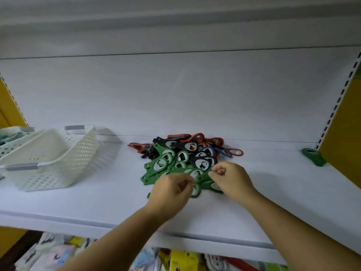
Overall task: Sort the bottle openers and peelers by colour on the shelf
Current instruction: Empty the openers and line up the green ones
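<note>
A mixed pile of flat plastic bottle openers lies in the middle of the white shelf [97, 202]. Green ones [159, 165] fill its front, black ones [185, 146] the middle, red ones [197, 136] the back, and a blue one [209, 151] sits right of centre. A lone green opener [312, 156] lies far right against the yellow side panel. My left hand [172, 190] rests curled on the pile's front left edge over green openers. My right hand [230, 178] is curled at the front right. Whether either hand grips an opener is hidden by the fingers.
A white perforated basket [58, 159] stands tilted at the left of the shelf, with a second basket [11, 139] holding pale items behind it. Yellow side panels [343, 145] bound the shelf. Packaged goods [175, 259] hang on the level below.
</note>
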The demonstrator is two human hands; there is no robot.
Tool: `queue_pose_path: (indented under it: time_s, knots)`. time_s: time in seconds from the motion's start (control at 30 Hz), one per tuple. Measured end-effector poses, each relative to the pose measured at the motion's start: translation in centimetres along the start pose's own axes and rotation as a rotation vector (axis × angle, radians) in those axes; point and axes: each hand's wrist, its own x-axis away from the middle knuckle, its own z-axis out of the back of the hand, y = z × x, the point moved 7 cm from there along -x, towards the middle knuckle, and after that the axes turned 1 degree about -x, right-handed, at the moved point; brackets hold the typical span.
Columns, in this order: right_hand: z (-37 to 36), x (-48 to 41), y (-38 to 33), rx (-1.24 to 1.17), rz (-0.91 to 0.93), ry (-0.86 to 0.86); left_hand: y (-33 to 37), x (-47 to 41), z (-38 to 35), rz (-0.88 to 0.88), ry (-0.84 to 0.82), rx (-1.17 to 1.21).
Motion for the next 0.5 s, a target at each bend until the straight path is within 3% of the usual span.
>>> queue_pose_path:
  time_s: [0.17,0.3,0.4,0.5]
  knots:
    - [-2.8,2.3,-2.9,0.136,0.292,0.164,-6.3,2.0,2.5,0.209,0.046,-0.161]
    - [-2.9,3.0,-2.2,0.157,0.317,0.218,-6.7,2.0,1.3,0.169,-0.009,-0.266]
    - [-2.7,2.9,-1.9,0.155,0.271,0.236,-7.0,1.9,0.4,0.157,-0.119,-0.365]
    - [-2.6,2.8,-1.7,0.149,0.209,0.242,-6.8,2.0,0.3,0.106,-0.123,-0.388]
